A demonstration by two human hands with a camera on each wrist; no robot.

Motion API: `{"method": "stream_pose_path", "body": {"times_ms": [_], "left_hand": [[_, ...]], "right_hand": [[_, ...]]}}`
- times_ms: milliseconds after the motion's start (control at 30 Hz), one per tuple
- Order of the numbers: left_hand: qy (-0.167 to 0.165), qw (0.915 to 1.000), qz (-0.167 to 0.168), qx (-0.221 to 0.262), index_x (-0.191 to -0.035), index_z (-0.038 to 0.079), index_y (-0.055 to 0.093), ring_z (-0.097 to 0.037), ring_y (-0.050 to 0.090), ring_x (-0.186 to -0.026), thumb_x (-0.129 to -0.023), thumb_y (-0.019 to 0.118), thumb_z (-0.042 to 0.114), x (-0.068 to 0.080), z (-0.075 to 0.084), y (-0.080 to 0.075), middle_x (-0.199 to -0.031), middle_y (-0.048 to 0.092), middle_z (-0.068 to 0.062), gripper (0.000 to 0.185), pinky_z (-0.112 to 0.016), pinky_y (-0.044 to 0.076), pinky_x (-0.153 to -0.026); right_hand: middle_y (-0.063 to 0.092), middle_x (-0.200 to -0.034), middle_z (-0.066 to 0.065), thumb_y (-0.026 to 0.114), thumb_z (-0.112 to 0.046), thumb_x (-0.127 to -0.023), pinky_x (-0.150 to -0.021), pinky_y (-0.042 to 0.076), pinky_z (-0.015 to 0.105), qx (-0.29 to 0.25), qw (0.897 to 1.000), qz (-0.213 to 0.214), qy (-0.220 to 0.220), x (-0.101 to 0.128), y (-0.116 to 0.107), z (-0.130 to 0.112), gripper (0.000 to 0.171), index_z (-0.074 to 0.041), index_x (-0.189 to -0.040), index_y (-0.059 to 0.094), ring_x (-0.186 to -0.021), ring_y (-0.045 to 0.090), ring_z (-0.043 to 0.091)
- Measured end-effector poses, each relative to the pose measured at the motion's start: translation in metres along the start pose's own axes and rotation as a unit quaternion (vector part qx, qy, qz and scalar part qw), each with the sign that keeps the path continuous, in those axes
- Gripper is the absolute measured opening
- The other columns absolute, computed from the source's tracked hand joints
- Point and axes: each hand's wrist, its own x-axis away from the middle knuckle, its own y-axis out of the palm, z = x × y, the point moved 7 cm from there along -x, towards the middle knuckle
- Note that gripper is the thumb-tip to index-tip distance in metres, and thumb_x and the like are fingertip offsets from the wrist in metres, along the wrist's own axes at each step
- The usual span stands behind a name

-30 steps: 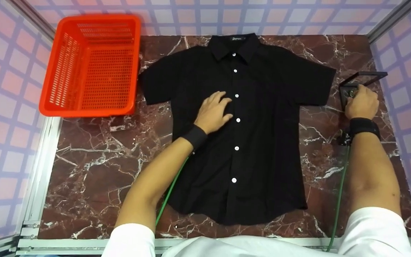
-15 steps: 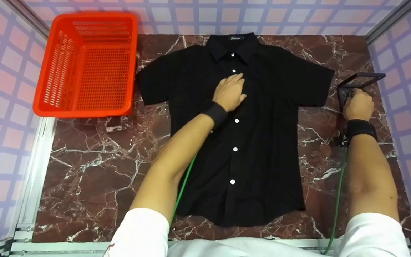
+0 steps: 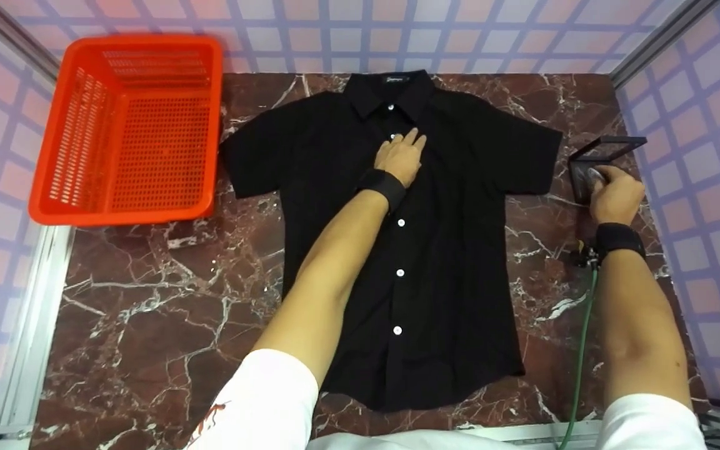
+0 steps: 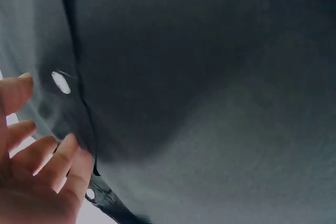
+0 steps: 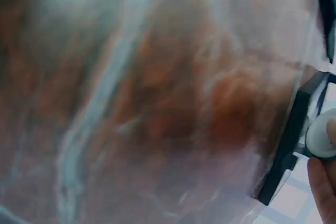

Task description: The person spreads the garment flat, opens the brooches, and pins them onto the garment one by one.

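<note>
A black short-sleeved button-up shirt (image 3: 454, 262) lies flat, front up, collar at the far side. My left hand (image 3: 400, 157) rests on its button strip below the collar, fingers extended. In the left wrist view the fingertips (image 4: 81, 158) lie near a white button (image 4: 61, 82). At the right, my right hand (image 3: 617, 195) pinches a small round, pale disc (image 3: 595, 177) beside a black open case (image 3: 579, 181) with a raised frame. The right wrist view shows the disc (image 5: 319, 137) with a dark rim, by the case's black edge (image 5: 286, 150); its kind is unclear.
A red plastic basket (image 3: 213, 144) stands at the back left. The reddish-brown marbled tabletop (image 3: 147, 337) has checkered walls on three sides. A green cable (image 3: 579, 369) trails from the right wristband (image 3: 620, 239).
My left hand has moved up and right across the shirt front. The right hand stays at the black case, and the pale disc now shows between its fingers. The head view has shifted slightly.
</note>
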Motion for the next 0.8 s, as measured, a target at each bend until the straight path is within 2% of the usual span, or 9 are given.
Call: {"method": "stream_pose_path", "body": {"times_ms": [100, 167, 233, 333, 400, 533, 567, 700, 800], "left_hand": [[0.0, 0.9996, -0.02, -0.022, -0.16, 0.024, 0.03, -0.029, 0.025, -0.15, -0.109, 0.037, 0.017, -0.005, 0.003, 0.002, -0.166, 0.022, -0.004, 0.052, -0.046, 0.025, -0.119], [0.0, 0.9988, -0.029, -0.041, -0.159, 0.025, 0.032, -0.03, 0.024, -0.149, -0.109, 0.031, 0.014, -0.009, 0.005, 0.003, -0.166, 0.024, -0.005, 0.051, -0.046, 0.024, -0.119], [-0.001, 0.9979, -0.034, -0.056, -0.158, 0.024, 0.036, -0.031, 0.025, -0.148, -0.109, 0.029, 0.013, -0.014, 0.008, 0.004, -0.164, 0.028, -0.006, 0.05, -0.046, 0.024, -0.118], [-0.003, 0.9973, -0.037, -0.064, -0.155, 0.023, 0.041, -0.031, 0.026, -0.147, -0.109, 0.03, 0.016, -0.02, 0.01, 0.007, -0.163, 0.031, -0.007, 0.048, -0.046, 0.025, -0.118], [-0.004, 0.9974, -0.033, -0.064, -0.154, 0.022, 0.044, -0.031, 0.029, -0.145, -0.109, 0.031, 0.017, -0.022, 0.01, 0.007, -0.162, 0.033, -0.007, 0.047, -0.046, 0.027, -0.116], [-0.01, 0.997, -0.028, -0.071, -0.152, 0.022, 0.048, -0.03, 0.033, -0.142, -0.11, 0.031, 0.021, -0.024, 0.007, 0.006, -0.161, 0.035, -0.006, 0.045, -0.046, 0.031, -0.114], [-0.012, 0.997, -0.028, -0.071, -0.151, 0.022, 0.048, -0.03, 0.034, -0.142, -0.11, 0.03, 0.021, -0.024, 0.006, 0.005, -0.16, 0.036, -0.006, 0.045, -0.046, 0.031, -0.114], [-0.012, 0.9979, -0.019, -0.06, -0.147, 0.021, 0.054, -0.03, 0.036, -0.14, -0.111, 0.029, 0.025, -0.026, 0.006, 0.006, -0.16, 0.037, -0.006, 0.044, -0.047, 0.033, -0.113], [-0.012, 0.9983, -0.012, -0.056, -0.145, 0.021, 0.056, -0.03, 0.038, -0.138, -0.111, 0.029, 0.029, -0.028, 0.006, 0.008, -0.159, 0.039, -0.006, 0.044, -0.046, 0.034, -0.112]], "right_hand": [[0.074, -0.113, 0.01, 0.066, -0.015, -0.098, -0.091, 0.05, 0.029, -0.069, 0.996, -0.004, 0.064, -0.001, -0.004, 0.005, 0.029, -0.005, -0.124, 0.071, -0.098, 0.068, 0.017], [0.075, -0.101, 0.001, 0.071, -0.017, -0.095, -0.084, 0.05, 0.02, -0.151, 0.982, -0.018, 0.109, -0.001, -0.005, 0.007, 0.034, -0.005, -0.127, 0.07, -0.087, 0.065, 0.005], [0.073, -0.09, -0.007, 0.074, -0.013, -0.092, -0.078, 0.051, 0.015, -0.249, 0.959, -0.034, 0.135, 0.001, -0.004, 0.004, 0.038, -0.001, -0.127, 0.068, -0.078, 0.064, -0.003], [0.07, -0.08, -0.012, 0.076, -0.006, -0.088, -0.072, 0.055, 0.015, -0.373, 0.915, -0.057, 0.142, 0.006, -0.001, -0.008, 0.038, 0.005, -0.124, 0.067, -0.072, 0.068, 0.0], [0.072, -0.079, -0.01, 0.077, -0.003, -0.087, -0.066, 0.054, 0.015, -0.409, 0.901, -0.069, 0.126, 0.009, 0.002, -0.021, 0.033, 0.005, -0.119, 0.07, -0.069, 0.068, 0.003], [0.073, -0.078, -0.008, 0.077, 0.0, -0.086, -0.061, 0.053, 0.015, -0.416, 0.899, -0.101, 0.088, 0.015, 0.013, -0.051, 0.024, 0.001, -0.109, 0.075, -0.065, 0.066, 0.005], [0.072, -0.077, -0.008, 0.077, 0.001, -0.086, -0.06, 0.053, 0.015, -0.41, 0.902, -0.109, 0.078, 0.017, 0.017, -0.059, 0.022, 0.001, -0.108, 0.075, -0.064, 0.066, 0.005], [0.072, -0.077, -0.005, 0.076, 0.005, -0.085, -0.068, 0.056, 0.019, -0.419, 0.895, -0.143, 0.055, 0.027, 0.035, -0.085, 0.024, 0.009, -0.108, 0.071, -0.068, 0.068, 0.007], [0.072, -0.077, -0.006, 0.076, 0.005, -0.085, -0.067, 0.056, 0.018, -0.4, 0.902, -0.159, 0.042, 0.033, 0.047, -0.099, 0.028, 0.013, -0.11, 0.069, -0.067, 0.067, 0.006]]}}
